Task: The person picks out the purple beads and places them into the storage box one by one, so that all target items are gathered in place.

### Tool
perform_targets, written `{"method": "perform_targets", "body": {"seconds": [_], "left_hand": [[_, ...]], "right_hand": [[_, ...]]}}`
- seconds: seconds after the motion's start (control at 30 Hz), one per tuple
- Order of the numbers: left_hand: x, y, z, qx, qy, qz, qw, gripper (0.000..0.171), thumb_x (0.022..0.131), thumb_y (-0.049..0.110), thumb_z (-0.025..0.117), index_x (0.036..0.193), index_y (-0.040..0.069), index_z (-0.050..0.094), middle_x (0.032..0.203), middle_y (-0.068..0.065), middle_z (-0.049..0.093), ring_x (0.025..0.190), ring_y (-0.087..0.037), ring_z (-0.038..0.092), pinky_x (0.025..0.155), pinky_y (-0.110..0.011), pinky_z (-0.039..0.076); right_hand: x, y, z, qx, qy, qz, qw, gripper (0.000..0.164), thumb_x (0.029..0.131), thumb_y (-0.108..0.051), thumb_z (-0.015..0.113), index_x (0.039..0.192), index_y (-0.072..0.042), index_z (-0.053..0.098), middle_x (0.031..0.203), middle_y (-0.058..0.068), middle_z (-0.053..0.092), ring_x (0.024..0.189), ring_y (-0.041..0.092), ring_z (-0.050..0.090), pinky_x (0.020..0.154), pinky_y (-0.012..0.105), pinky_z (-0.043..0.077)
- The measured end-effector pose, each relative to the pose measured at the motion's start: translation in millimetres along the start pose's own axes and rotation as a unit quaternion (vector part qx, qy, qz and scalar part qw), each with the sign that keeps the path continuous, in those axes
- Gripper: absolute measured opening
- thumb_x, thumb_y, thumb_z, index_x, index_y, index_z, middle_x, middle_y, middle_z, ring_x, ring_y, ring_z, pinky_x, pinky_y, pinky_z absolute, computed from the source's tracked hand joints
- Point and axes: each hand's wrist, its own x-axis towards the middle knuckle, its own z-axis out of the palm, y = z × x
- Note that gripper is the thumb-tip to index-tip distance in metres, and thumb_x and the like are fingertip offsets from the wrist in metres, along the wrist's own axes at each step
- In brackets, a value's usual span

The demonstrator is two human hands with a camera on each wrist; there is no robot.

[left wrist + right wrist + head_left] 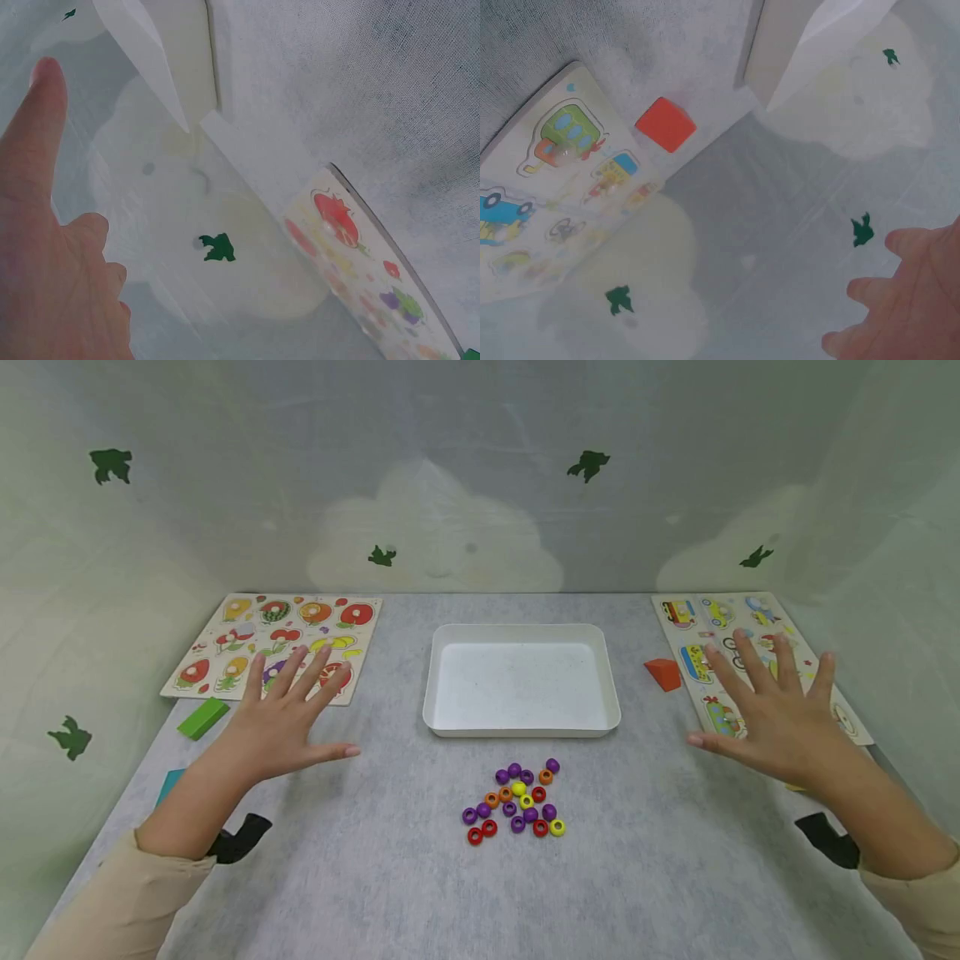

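My left hand (pixel 281 731) is held above the table with its fingers spread, nearest the fruit puzzle board (pixel 303 639) at the left. Over on the right, my right hand (pixel 783 731) also hovers with fingers spread, partly covering a vehicle puzzle board (pixel 693 664). Neither hand holds anything. Between them lies a loose group of purple, orange, yellow and red beads (pixel 517 824), several of each of some colours. Behind the beads stands a shallow white tray (pixel 521 733) with nothing in it. In the left wrist view the thumb (pixel 41 135) points upward.
A red-orange block (pixel 663 674) lies beside the vehicle board. At the left are a green block (pixel 203 718) and a blue piece (pixel 169 785), partly behind the left arm. A pale curtain (pixel 465 527) with green bird shapes rises behind the table.
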Motion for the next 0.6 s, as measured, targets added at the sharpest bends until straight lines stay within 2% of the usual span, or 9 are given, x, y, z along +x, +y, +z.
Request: {"method": "perform_targets", "body": {"seconds": [0.6], "left_hand": [[3.4, -1.7, -2.1, -0.010, 0.001, 0.002, 0.9999, 0.095, 0.060, 0.076, 0.033, 0.134, 0.020, 0.012, 0.138, -0.005, -0.004, 0.121, -0.023, -0.016, 0.089, -0.051, -0.017]], "right_hand": [[0.3, 0.6, 2.2, 0.002, -0.003, -0.003, 1.000, 0.096, 0.063, -0.067, 0.046, 0.133, -0.024, -0.004, 0.136, 0.002, -0.018, 0.116, 0.027, -0.025, 0.077, 0.048, -0.029]]}}
